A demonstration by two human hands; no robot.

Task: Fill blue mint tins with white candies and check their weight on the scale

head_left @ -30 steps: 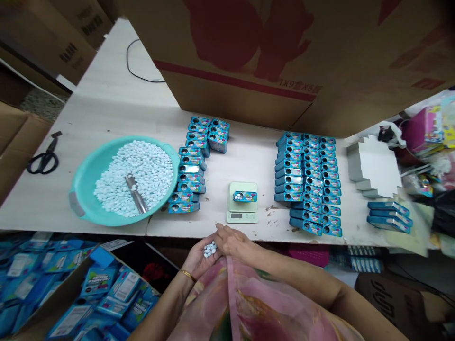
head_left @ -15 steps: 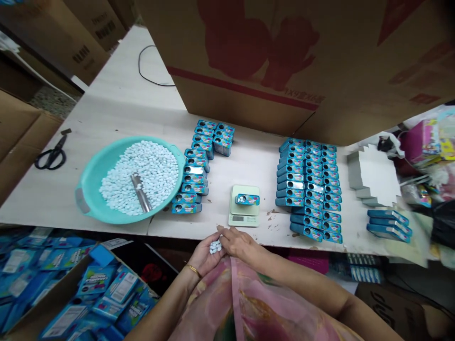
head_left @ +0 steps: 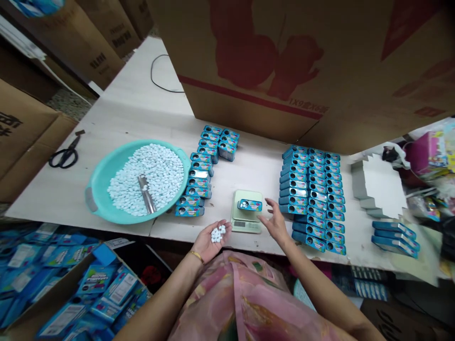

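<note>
My left hand (head_left: 205,246) is cupped palm up at the table's front edge, holding a small heap of pale blue candies (head_left: 217,234). Just right of the kitchen scale (head_left: 246,221), my right hand (head_left: 276,223) has its fingers apart and nothing in them. On the scale lies a blue candy tin (head_left: 253,205), with pale candies showing in the round hole at its left end. My right fingertips come close to the tin without visibly touching it. Further left, a turquoise basin (head_left: 95,182) holds many loose candies and a metal scoop (head_left: 147,194).
Blue tins stand in rows left (head_left: 198,192) and right (head_left: 296,185) of the scale. A large carton (head_left: 249,109) rises behind. Scissors (head_left: 64,154) lie at far left, stacked white card (head_left: 384,187) at right. Below left, a box holds blue packs (head_left: 95,279).
My right hand has left my left hand and moved up and right beside the scale, opening. My left palm has opened out, showing more of the candies. The view has shifted slightly.
</note>
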